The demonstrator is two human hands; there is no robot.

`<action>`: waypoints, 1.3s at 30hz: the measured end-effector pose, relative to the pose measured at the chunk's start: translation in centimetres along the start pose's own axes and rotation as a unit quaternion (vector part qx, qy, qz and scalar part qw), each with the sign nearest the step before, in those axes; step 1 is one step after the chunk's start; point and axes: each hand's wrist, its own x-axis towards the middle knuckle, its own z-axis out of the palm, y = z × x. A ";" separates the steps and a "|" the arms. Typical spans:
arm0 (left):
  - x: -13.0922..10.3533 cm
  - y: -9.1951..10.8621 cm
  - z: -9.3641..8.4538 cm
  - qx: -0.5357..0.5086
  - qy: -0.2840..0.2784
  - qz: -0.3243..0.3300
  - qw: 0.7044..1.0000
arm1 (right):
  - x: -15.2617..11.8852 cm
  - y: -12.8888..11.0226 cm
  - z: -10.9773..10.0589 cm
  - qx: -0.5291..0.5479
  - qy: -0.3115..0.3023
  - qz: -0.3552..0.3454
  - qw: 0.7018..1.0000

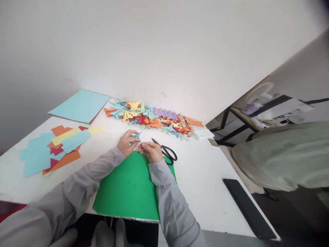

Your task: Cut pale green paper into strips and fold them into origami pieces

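Note:
My left hand (128,143) is closed on a small folded light-blue paper (136,136) above the far edge of a green sheet (131,185). Just right of it, my right hand (151,151) has thumb and fingers pinched together near the paper's lower end; what lies between those fingertips is too small to tell. Black-handled scissors (168,153) rest beside my right hand, blades toward the wall. Behind both hands stretches a long pile of small folded paper pieces (149,118) in many colours.
Loose coloured paper pieces (66,139) lie at left, below a large light-blue sheet (81,104). A dark flat object (248,207) sits along the table's right edge. Beyond are a person's sleeve (285,154) and a black-framed shelf (241,120).

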 end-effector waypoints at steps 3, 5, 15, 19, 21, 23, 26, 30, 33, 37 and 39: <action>0.0 0.0 0.1 -0.005 0.001 0.001 1.000 | 0.1 0.1 -0.1 -0.005 -0.004 -0.008 1.000; 0.0 0.1 0.1 -0.008 0.000 0.001 1.000 | 0.1 0.1 -0.1 -0.006 -0.004 -0.009 1.000; 0.0 0.1 0.0 -0.010 0.001 0.014 1.000 | 0.2 0.3 -0.2 0.000 -0.012 -0.017 1.000; 0.0 0.2 0.1 -0.014 0.003 0.013 1.000 | 0.3 0.4 -0.2 -0.007 -0.014 -0.017 1.000; 0.0 0.1 0.1 -0.017 0.005 0.016 1.000 | 0.3 0.4 -0.3 -0.010 -0.015 -0.017 1.000; 0.0 0.1 0.1 -0.019 0.001 0.022 1.000 | 0.4 0.4 -0.3 -0.011 -0.015 -0.019 1.000; -0.1 0.1 0.2 -0.020 -0.004 0.025 0.999 | 0.5 0.5 -0.3 -0.007 -0.011 -0.018 1.000; -0.1 0.0 0.2 -0.021 -0.007 0.027 0.999 | 0.4 0.3 -0.3 -0.001 -0.010 -0.010 1.000; 0.0 0.1 0.1 -0.021 0.000 0.027 0.999 | 0.3 0.1 -0.2 0.021 -0.009 0.003 1.000; 0.0 0.0 0.1 -0.016 0.006 0.031 0.999 | 0.1 0.0 -0.2 0.020 -0.005 0.003 1.000; 0.0 -0.1 0.2 -0.016 0.008 0.032 0.999 | 0.2 0.1 -0.2 0.008 -0.005 -0.005 1.000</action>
